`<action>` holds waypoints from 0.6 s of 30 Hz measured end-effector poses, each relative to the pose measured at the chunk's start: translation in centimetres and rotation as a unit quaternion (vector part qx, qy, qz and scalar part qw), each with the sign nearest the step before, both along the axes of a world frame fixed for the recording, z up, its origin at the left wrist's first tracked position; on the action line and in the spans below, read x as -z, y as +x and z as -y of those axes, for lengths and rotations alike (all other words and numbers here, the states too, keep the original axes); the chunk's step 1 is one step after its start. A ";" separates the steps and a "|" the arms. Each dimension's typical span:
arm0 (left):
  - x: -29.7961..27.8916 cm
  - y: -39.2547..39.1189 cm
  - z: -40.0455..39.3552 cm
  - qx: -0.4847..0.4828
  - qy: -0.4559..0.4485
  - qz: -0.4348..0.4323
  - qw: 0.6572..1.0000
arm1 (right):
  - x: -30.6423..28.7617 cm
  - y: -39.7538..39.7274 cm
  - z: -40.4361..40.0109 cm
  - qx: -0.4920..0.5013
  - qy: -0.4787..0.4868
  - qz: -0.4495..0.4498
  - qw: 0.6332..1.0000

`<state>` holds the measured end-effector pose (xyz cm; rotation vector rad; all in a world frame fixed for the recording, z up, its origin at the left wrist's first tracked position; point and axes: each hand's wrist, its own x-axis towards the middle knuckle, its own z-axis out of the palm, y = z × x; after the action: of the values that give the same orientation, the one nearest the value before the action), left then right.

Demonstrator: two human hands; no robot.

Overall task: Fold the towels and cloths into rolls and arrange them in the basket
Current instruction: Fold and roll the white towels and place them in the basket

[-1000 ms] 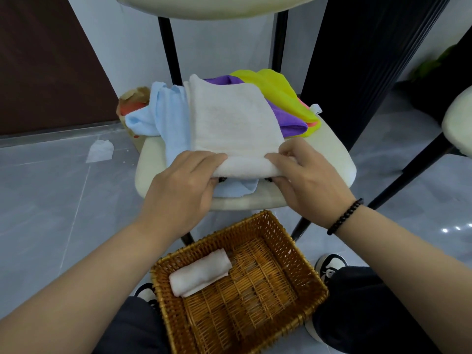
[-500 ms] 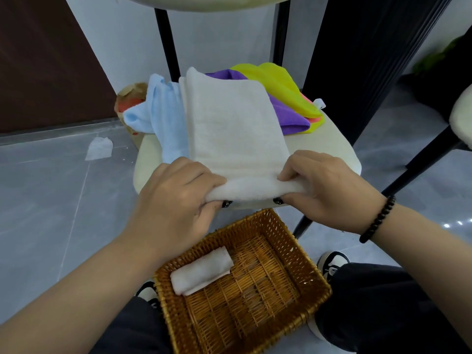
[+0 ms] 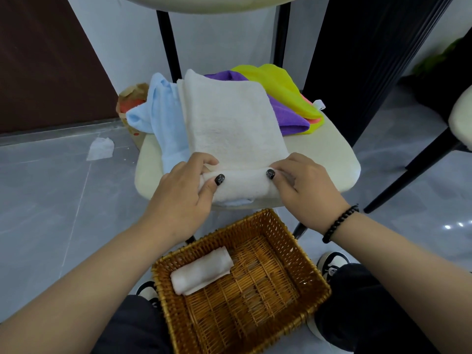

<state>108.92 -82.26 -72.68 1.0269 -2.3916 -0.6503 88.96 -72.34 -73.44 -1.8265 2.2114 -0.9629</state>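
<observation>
Nearest, a wicker basket (image 3: 301, 254) holds one rolled white towel (image 3: 201, 270) at its left. Beyond, on the chair seat (image 3: 329, 154), the left hand (image 3: 178, 198) and right hand (image 3: 304, 185) curl around the white towel's (image 3: 229, 123) rolled near edge; coloured cloths (image 3: 283, 98) lie farther back.

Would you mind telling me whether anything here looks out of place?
A crumpled white tissue lies on the grey floor left of the chair, away from the towels; it looks like litter. Otherwise nothing stands out.
</observation>
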 end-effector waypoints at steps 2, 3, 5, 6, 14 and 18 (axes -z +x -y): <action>0.2 -0.4 -0.4 -0.012 -0.038 0.000 0.999 | 0.3 0.3 0.3 0.033 -0.032 -0.033 0.998; 0.3 -0.6 -0.5 -0.005 -0.079 0.004 0.997 | 0.4 0.4 0.5 0.049 -0.057 -0.071 0.995; 0.5 -0.7 -0.6 0.013 -0.158 0.012 0.987 | 0.3 0.4 0.6 0.063 -0.121 -0.159 0.978; 0.5 -0.7 -0.6 0.014 -0.181 0.009 0.983 | 0.3 0.4 0.6 0.053 -0.149 -0.202 0.966; 0.6 -0.2 -0.9 0.081 -0.353 0.023 0.932 | 1.3 1.2 -0.8 -0.038 -0.136 -0.260 0.955; 0.7 0.0 -1.0 0.080 -0.322 0.063 0.941 | 1.4 0.6 -1.2 -0.053 -0.101 -0.253 0.961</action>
<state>108.88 -81.29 -73.38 0.6043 -2.5367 0.1703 89.52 -71.19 -74.86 -2.4921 2.3091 -0.7922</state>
